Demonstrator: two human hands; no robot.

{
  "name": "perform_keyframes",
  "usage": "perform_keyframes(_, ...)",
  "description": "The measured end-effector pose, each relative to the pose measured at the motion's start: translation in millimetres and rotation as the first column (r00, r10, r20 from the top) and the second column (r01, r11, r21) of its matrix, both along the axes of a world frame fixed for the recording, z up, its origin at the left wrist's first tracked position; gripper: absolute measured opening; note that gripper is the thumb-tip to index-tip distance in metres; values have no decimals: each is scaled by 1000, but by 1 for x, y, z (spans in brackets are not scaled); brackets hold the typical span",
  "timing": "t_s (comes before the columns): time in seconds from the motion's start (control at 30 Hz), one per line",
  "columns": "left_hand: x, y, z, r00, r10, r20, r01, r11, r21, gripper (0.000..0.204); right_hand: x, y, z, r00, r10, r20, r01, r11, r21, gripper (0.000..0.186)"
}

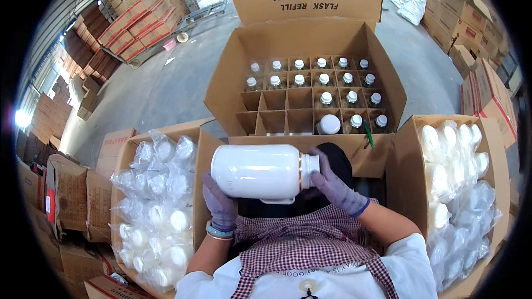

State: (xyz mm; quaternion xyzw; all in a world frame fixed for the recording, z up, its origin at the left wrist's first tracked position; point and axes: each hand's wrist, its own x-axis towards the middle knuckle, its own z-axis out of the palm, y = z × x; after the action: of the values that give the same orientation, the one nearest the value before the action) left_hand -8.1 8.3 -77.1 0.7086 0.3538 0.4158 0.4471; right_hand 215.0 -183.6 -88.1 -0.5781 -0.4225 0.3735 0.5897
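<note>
A white flask body [260, 170] lies on its side in front of me, its open neck with a gold ring pointing right. My left hand [219, 206], in a purple glove, grips its base end from below. At the neck, my gloved right hand [332, 184] has its fingers on the mouth. Just beyond stands an open cardboard carton [221, 86] with a grid of dividers. Most cells hold silvery glass refills [323, 79] with white tips. One white flask [328, 124] stands in a front cell. Several cells at the front left are bare.
An open box of plastic-wrapped white flask bodies [152, 205] stands at my left. Another box of wrapped white parts [454, 188] stands at my right. A green pen [368, 133] lies on the carton's front flap. Stacked cartons [136, 22] line the grey floor behind.
</note>
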Motion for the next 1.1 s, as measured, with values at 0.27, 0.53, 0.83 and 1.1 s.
perform_keyframes(0.27, 38, 43, -13, 998, -67, -4, 67, 998, -11, 42, 28, -21, 42, 290, -312, 905, -162, 916, 367, 40)
perform_keyframes(0.53, 178, 118, -76, 872, -20, -489, 400, 604, 690, 33, 63, -15, -19, 714, -623, -319, 699, 664, 266, 87)
perform_keyframes(0.83, 276, 214, -59, 629, -18, -777, 456, 818, 350, 47, 85, -27, -61, 551, -824, -136, 831, 527, 176, 82)
perform_keyframes(1.1, 341, 363, -141, 343, 151, -927, 236, 941, 241, 75, 100, -21, -57, 626, -768, -132, 775, 632, -3, 92)
